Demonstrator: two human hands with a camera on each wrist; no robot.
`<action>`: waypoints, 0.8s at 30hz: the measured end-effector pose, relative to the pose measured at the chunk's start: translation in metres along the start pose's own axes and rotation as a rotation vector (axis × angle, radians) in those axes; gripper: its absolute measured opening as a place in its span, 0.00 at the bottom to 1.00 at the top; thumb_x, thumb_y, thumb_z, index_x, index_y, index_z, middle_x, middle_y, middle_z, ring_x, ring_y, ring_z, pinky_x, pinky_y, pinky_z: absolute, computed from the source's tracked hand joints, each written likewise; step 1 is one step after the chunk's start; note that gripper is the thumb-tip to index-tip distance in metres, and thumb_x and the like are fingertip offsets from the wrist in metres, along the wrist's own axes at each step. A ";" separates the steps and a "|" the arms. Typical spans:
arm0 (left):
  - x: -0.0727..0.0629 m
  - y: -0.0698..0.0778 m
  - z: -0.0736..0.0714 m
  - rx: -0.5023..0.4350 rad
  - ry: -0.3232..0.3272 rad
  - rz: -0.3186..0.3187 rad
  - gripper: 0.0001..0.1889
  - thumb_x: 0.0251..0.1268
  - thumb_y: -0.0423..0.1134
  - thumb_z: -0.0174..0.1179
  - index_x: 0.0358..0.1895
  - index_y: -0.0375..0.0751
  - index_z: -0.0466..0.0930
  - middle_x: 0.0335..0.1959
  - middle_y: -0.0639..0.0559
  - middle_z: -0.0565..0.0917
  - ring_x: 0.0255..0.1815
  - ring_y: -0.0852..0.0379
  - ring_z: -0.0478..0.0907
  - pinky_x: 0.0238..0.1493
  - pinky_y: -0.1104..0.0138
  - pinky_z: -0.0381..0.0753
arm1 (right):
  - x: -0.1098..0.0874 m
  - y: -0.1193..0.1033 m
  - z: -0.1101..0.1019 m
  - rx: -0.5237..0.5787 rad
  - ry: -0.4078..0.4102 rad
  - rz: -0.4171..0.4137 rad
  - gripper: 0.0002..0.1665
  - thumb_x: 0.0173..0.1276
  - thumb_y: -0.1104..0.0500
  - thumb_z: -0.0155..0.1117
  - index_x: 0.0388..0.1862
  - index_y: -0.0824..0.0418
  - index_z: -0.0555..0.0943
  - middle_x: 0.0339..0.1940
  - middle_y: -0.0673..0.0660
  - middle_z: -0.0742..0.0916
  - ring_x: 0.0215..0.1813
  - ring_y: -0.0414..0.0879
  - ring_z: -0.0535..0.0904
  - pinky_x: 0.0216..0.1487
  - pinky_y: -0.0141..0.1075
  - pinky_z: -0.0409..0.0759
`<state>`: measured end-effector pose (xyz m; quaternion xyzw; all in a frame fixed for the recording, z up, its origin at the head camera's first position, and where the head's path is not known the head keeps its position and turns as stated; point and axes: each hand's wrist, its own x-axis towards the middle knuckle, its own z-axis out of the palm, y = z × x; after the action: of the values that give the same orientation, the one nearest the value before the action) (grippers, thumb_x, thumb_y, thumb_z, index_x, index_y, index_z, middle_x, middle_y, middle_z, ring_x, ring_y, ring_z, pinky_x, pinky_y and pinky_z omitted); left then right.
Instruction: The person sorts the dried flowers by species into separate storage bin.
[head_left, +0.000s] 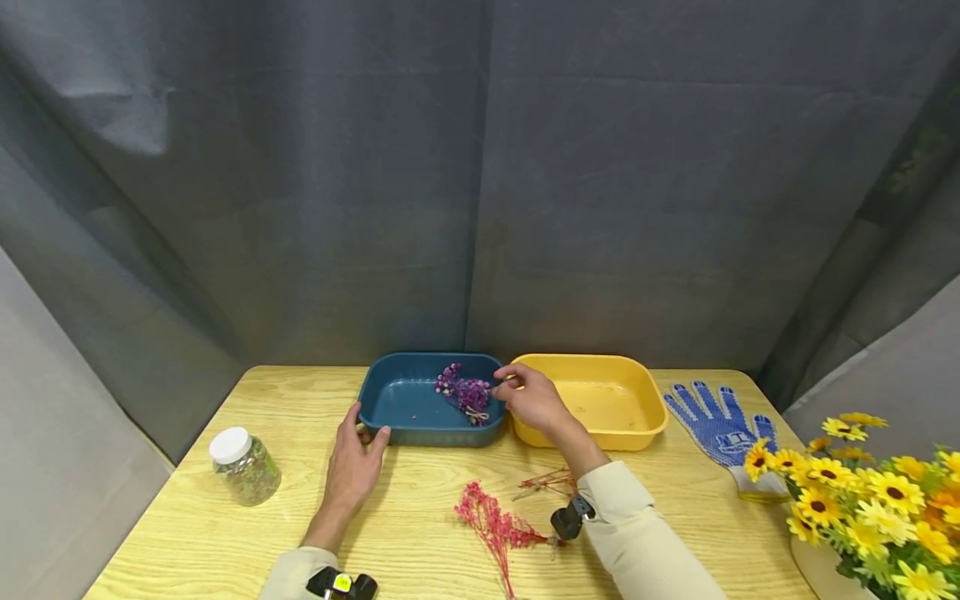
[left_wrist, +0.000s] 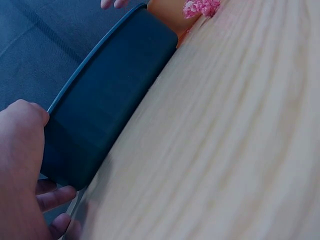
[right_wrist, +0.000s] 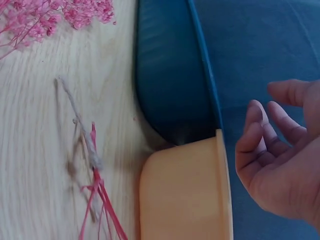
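Observation:
My left hand [head_left: 354, 467] holds the near left corner of a blue plastic basin [head_left: 438, 437]; in the left wrist view the thumb lies at its rim and the fingers bend around the end wall. Inside the basin, toward its right side, lies a bunch of purple dried flowers [head_left: 468, 393] tied at the stems. My right hand [head_left: 534, 402] hovers beside that bunch, over the adjoining rims of the blue basin and a yellow basin [head_left: 600, 440]. Its fingers are loosely bent, and the right wrist view shows nothing between them.
Pink dried flowers [head_left: 491, 521] and loose red stems [head_left: 551, 481] lie on the wooden table in front of the basins. A jar with a white lid [head_left: 251, 471] stands at left. At right are a blue dotted glove [head_left: 716, 425] and a pot of yellow flowers [head_left: 877, 500].

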<state>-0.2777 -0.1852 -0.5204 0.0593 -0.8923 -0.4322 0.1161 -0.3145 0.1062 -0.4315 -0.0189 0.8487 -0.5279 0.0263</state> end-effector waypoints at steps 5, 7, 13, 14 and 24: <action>0.000 0.000 -0.001 0.000 0.014 0.008 0.38 0.70 0.58 0.51 0.77 0.49 0.48 0.65 0.44 0.68 0.56 0.48 0.75 0.52 0.52 0.72 | -0.009 0.000 -0.007 0.003 -0.019 -0.030 0.18 0.68 0.55 0.63 0.56 0.54 0.76 0.42 0.58 0.83 0.41 0.56 0.79 0.39 0.35 0.79; 0.000 0.000 -0.001 0.001 0.024 0.013 0.37 0.70 0.57 0.52 0.76 0.49 0.49 0.64 0.44 0.68 0.56 0.49 0.75 0.52 0.53 0.72 | -0.013 0.000 -0.009 -0.008 -0.024 -0.038 0.19 0.68 0.52 0.63 0.57 0.53 0.76 0.43 0.57 0.83 0.43 0.55 0.79 0.40 0.35 0.79; 0.001 0.000 -0.001 0.006 0.046 0.012 0.36 0.70 0.56 0.53 0.76 0.49 0.51 0.63 0.44 0.68 0.53 0.50 0.75 0.50 0.56 0.71 | -0.026 0.005 -0.015 0.008 -0.016 -0.070 0.20 0.69 0.50 0.61 0.59 0.51 0.76 0.46 0.55 0.83 0.45 0.51 0.79 0.44 0.36 0.80; 0.001 0.000 -0.001 0.003 0.050 0.012 0.36 0.70 0.56 0.53 0.75 0.49 0.51 0.63 0.44 0.67 0.53 0.50 0.75 0.50 0.56 0.71 | -0.029 0.006 -0.016 0.020 -0.015 -0.069 0.20 0.69 0.50 0.61 0.59 0.51 0.75 0.46 0.55 0.83 0.46 0.52 0.79 0.44 0.36 0.80; -0.001 0.005 -0.001 -0.036 0.198 0.090 0.30 0.67 0.49 0.58 0.68 0.46 0.62 0.61 0.45 0.68 0.55 0.48 0.72 0.51 0.54 0.70 | -0.048 0.026 -0.022 0.012 0.036 -0.129 0.20 0.69 0.50 0.63 0.58 0.50 0.75 0.47 0.54 0.85 0.48 0.48 0.77 0.44 0.35 0.76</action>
<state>-0.2760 -0.1831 -0.5162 0.0595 -0.8704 -0.4345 0.2238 -0.2683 0.1408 -0.4441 -0.0639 0.8428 -0.5339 -0.0231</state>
